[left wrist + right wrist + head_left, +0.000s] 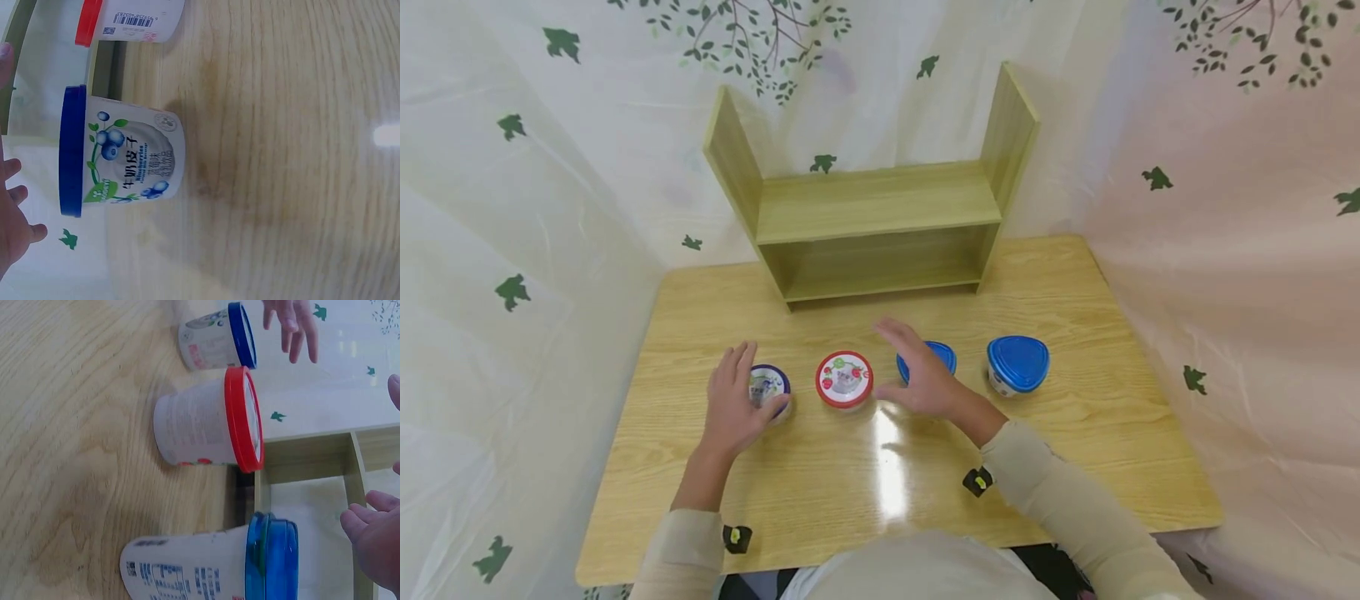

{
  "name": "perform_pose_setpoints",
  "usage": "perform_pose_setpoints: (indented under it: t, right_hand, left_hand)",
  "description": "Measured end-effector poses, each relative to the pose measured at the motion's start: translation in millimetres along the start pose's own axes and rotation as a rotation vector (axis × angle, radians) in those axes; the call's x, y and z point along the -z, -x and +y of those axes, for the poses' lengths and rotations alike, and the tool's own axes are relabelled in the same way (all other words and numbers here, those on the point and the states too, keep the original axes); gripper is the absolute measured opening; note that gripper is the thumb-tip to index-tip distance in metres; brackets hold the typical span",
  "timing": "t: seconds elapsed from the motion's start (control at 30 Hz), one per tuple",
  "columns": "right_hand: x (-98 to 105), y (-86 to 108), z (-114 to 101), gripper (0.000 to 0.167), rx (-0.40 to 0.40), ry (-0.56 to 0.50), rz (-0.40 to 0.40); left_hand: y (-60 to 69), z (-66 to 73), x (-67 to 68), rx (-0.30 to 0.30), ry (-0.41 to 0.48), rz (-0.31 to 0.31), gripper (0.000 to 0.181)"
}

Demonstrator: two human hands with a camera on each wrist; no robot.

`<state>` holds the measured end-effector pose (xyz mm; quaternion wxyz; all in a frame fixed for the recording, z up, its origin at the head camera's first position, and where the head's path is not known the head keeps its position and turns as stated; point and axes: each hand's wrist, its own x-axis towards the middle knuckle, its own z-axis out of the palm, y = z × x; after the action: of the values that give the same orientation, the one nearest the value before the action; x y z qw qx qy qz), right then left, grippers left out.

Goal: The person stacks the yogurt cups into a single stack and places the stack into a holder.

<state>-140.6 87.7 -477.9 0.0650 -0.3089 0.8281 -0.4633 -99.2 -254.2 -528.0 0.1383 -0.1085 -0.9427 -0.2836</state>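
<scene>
On the table stands a white tub with a dark blue lid and blueberry pictures (134,153). My left hand (733,408) hovers over its left side in the head view, fingers spread and holding nothing. To its right is a red-lidded tub (844,378) with fruit printed on the lid. Above a blue-lidded tub (942,354) hangs my right hand (921,375), fingers extended and partly hiding it. The right wrist view shows a gap between that hand and the tub's lid (281,562). Another tub with a bright blue lid (1018,363) stands farther right.
A wooden two-tier shelf (880,200) stands at the table's back edge behind the tubs. Two small black objects with yellow-green marks, one by each sleeve (977,481) (737,539), appear near the front. Patterned sheeting (512,208) hangs around the wooden table (1075,467).
</scene>
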Motion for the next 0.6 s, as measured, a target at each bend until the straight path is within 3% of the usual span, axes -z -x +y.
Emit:
perform_pose_setpoints:
  t: [0.23, 0.4, 0.6]
  right_hand:
    - [-25, -0.1, -7, 0.092, 0.006, -0.037, 0.018]
    - [-45, 2.8, -7, 0.092, 0.026, -0.065, 0.012]
    - [-63, 1.6, -4, 0.091, -0.058, -0.032, 0.015]
  left_hand:
    - [11.7, -7.4, 0.0, 0.116, 0.101, 0.026, 0.108]
    - [22.7, -15.1, -2.0, 0.214, 0.204, 0.012, 0.113]
    - [31.6, -21.8, -9.7, 0.278, 0.289, 0.004, 0.123]
